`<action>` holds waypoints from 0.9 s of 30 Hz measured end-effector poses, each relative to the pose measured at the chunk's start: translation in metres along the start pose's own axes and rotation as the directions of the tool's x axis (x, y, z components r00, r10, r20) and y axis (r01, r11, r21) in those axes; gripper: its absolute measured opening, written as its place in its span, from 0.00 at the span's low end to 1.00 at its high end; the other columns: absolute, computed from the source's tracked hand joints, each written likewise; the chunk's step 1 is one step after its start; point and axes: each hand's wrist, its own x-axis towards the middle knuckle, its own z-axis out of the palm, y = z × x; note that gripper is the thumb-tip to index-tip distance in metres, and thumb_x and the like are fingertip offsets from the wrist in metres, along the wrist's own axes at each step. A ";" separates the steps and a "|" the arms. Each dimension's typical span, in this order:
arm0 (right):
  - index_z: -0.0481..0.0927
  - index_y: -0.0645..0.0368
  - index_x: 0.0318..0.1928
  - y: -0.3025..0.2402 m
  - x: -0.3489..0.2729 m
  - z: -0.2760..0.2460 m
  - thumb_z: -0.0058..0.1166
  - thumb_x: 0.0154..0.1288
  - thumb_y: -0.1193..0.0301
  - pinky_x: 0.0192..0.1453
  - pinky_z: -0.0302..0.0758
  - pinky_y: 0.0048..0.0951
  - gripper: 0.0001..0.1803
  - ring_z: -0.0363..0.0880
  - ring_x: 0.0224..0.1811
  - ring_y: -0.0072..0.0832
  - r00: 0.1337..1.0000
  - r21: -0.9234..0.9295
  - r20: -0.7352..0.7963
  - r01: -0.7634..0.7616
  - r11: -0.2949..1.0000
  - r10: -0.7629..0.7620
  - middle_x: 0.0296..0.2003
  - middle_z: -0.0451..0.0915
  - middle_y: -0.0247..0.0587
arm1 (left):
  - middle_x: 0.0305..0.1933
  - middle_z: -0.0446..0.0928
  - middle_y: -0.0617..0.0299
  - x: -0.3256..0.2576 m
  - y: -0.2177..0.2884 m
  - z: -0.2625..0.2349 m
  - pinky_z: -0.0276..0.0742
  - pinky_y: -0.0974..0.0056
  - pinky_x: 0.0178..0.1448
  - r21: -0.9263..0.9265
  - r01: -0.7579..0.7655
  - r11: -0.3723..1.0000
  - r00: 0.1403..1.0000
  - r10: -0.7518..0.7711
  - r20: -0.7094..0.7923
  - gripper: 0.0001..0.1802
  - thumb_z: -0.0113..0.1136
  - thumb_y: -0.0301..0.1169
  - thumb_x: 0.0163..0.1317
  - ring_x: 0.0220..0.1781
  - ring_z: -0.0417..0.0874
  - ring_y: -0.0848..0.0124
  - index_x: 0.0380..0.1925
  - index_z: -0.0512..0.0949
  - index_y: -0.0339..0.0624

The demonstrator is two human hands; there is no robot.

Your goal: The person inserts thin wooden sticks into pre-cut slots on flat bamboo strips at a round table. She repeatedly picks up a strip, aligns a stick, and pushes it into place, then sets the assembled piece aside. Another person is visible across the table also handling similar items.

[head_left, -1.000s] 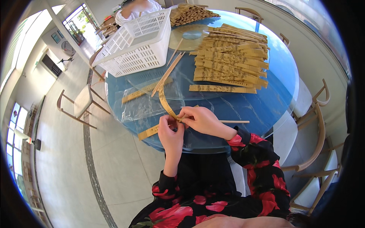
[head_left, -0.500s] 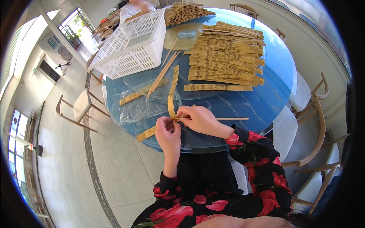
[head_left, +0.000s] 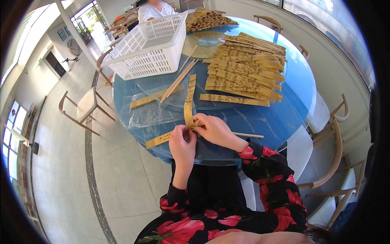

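Over the near edge of the blue, marble-patterned round table, my right hand [head_left: 215, 129] pinches the bottom of a yellow printed paper strip [head_left: 189, 95], which stands bent upward from the fingers. My left hand [head_left: 183, 143] is closed right beside it, fingertips together near the strip's folded end; what they grip is hidden. Another yellow strip piece [head_left: 157, 140] sticks out to the left from behind my left hand; whether it joins the upright one I cannot tell. From under my right hand a thin pale wooden stick [head_left: 248, 135] points right.
A large pile of yellow strips [head_left: 245, 69] lies beyond my hands, one strip [head_left: 235, 100] in front. Left are loose wooden sticks [head_left: 178, 82], clear plastic film [head_left: 142, 116] and a white plastic basket [head_left: 156, 61]. Further back are another pile [head_left: 209, 20] and a seated person [head_left: 156, 12].
The view has shifted slightly. My left fingertips have drawn a little away from my right ones, while my right hand stays at the base of the upright strip.
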 end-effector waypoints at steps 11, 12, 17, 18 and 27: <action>0.81 0.60 0.38 -0.010 0.002 -0.007 0.53 0.64 0.70 0.34 0.72 0.47 0.07 0.79 0.33 0.52 1.000 0.003 -0.004 -0.026 1.000 0.026 0.27 0.81 0.51 | 0.35 0.79 0.61 0.008 -0.014 -0.003 0.77 0.72 0.39 -0.584 0.289 0.758 0.956 -0.194 0.222 0.04 0.56 0.21 0.69 0.31 0.80 0.76 0.42 0.73 0.35; 0.80 0.60 0.37 -0.009 0.002 -0.007 0.53 0.64 0.70 0.34 0.72 0.47 0.07 0.79 0.33 0.52 1.000 -0.015 -0.020 -0.009 1.000 0.009 0.27 0.80 0.51 | 0.35 0.79 0.61 0.009 -0.015 -0.004 0.76 0.73 0.38 -0.591 0.309 0.745 0.948 -0.192 0.254 0.04 0.56 0.22 0.70 0.32 0.80 0.77 0.42 0.73 0.35; 0.77 0.59 0.38 -0.011 0.002 -0.010 0.53 0.66 0.71 0.34 0.71 0.48 0.05 0.79 0.34 0.53 0.998 -0.057 0.007 0.066 0.996 -0.066 0.28 0.80 0.51 | 0.36 0.79 0.62 0.009 -0.021 -0.006 0.74 0.74 0.37 -0.605 0.367 0.706 0.919 -0.175 0.354 0.04 0.56 0.24 0.71 0.33 0.78 0.78 0.43 0.75 0.35; 0.76 0.60 0.38 -0.012 0.002 -0.011 0.53 0.66 0.71 0.34 0.71 0.49 0.05 0.79 0.34 0.53 0.996 -0.064 0.017 0.087 0.994 -0.086 0.29 0.80 0.51 | 0.36 0.79 0.63 0.009 -0.021 -0.006 0.73 0.74 0.38 -0.622 0.379 0.685 0.916 -0.180 0.360 0.04 0.56 0.24 0.71 0.33 0.78 0.78 0.42 0.75 0.35; 0.72 0.60 0.51 -0.021 0.003 -0.012 0.53 0.66 0.74 0.37 0.73 0.48 0.14 0.79 0.37 0.54 0.990 -0.015 -0.017 0.140 0.990 -0.141 0.31 0.81 0.52 | 0.38 0.77 0.65 0.010 -0.035 -0.006 0.70 0.73 0.42 -0.818 0.446 0.364 0.895 -0.155 0.419 0.04 0.55 0.22 0.70 0.37 0.75 0.78 0.43 0.75 0.38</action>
